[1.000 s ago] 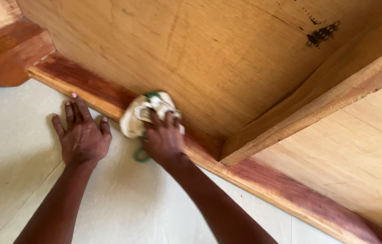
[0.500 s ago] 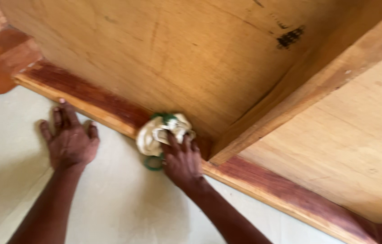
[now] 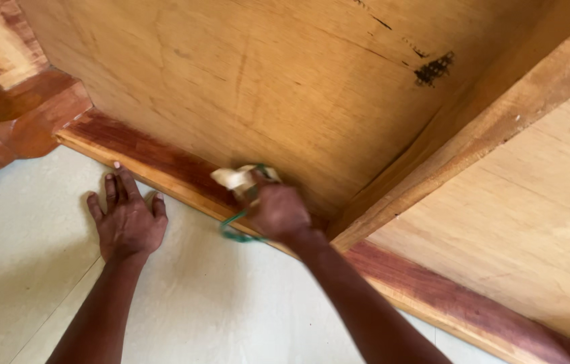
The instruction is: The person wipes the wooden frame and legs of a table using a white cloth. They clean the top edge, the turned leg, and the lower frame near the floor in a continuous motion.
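Observation:
My right hand (image 3: 278,212) is closed on a crumpled cream cloth (image 3: 234,178) with green trim and presses it against the dark red wooden rail (image 3: 150,154) where it meets the pale plywood panel (image 3: 285,81). A green loop (image 3: 234,229) of the cloth hangs below my fist. My left hand (image 3: 126,216) lies flat on the pale tiled floor (image 3: 22,249), fingers spread, just in front of the rail and to the left of the cloth.
A lighter wooden crossbar (image 3: 487,128) runs diagonally from the rail up to the right, with a second plywood panel (image 3: 541,216) beyond it. A carved reddish furniture leg (image 3: 8,128) stands at the far left. A black smudge (image 3: 433,67) marks the panel.
My right hand has slid the cloth along the rail, first right then slightly back left, and now covers more of it. My left hand stays planted on the floor.

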